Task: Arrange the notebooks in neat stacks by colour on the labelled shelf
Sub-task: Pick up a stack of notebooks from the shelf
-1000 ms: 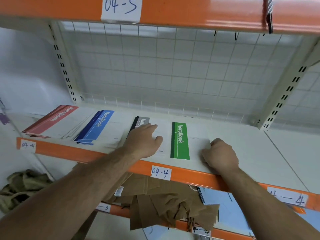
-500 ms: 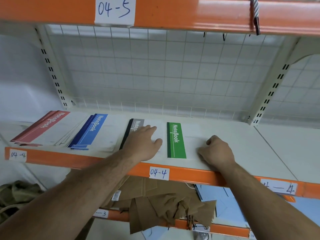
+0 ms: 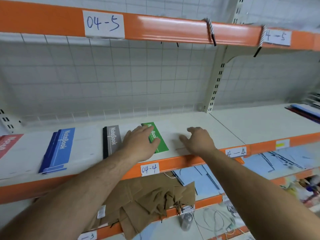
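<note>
Green is the stack being worked on: the green notebook (image 3: pixel 161 146) lies flat near the front of the shelf (image 3: pixel 225 125), above the label (image 3: pixel 149 169) that reads 04-4. The left hand (image 3: pixel 140 144) rests on it with straight fingers, pressing across the coloured band and gripping nothing. The right hand (image 3: pixel 199 140) is just beside it, over the pale cover. Its fingers are relaxed and a little bent, and it holds nothing (whether it touches the cover I cannot tell, because the picture is blurred there).

To do this step well, I think the left palm should hold the pile down while the right hand pushes the loose edges until they are flush and parallel to the front of the shelf.

To the left lie the grey notebook (image 3: pixel 113 139), touching the left hand, then the blue notebooks (image 3: pixel 60 149), a slightly fanned pile, and the red notebook (image 3: pixel 7 144) at the picture's edge. Nothing on this shelf seems to block the hands. Brown paper bags (image 3: pixel 152 196) hang out of the shelf below, and more notebooks (image 3: pixel 306 112) lie in the next bay at the far right.
</note>
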Tool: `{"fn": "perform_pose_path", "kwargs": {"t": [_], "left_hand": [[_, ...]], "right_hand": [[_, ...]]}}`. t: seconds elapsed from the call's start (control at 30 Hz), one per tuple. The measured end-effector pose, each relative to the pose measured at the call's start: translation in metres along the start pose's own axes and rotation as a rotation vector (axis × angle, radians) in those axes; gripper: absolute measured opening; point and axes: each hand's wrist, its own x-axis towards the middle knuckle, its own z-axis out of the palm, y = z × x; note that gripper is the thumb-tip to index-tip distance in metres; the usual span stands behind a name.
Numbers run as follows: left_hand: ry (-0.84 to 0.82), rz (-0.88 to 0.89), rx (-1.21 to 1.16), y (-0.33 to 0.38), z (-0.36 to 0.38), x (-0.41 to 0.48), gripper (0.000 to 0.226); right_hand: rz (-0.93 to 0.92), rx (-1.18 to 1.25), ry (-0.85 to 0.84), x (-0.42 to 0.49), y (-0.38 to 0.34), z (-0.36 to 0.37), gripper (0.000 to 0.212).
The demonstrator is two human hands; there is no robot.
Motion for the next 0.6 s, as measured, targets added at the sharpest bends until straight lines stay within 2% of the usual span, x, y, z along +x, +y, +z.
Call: {"fn": "perform_pose_path", "kwargs": {"t": [0.2,0.6], "left_hand": [[-0.067,0.18,0.044,0.032,0.016,-0.007,0.065],[-0.213,0.509,0.063,0.162,0.072,-0.024,0.067]], "right_hand": [[0.015,-0.226,-0.012,-0.056,0.016,-0.018,0.072],[0.293,-0.245,0.035,-0.155,0.128,-0.067,0.074]]}}
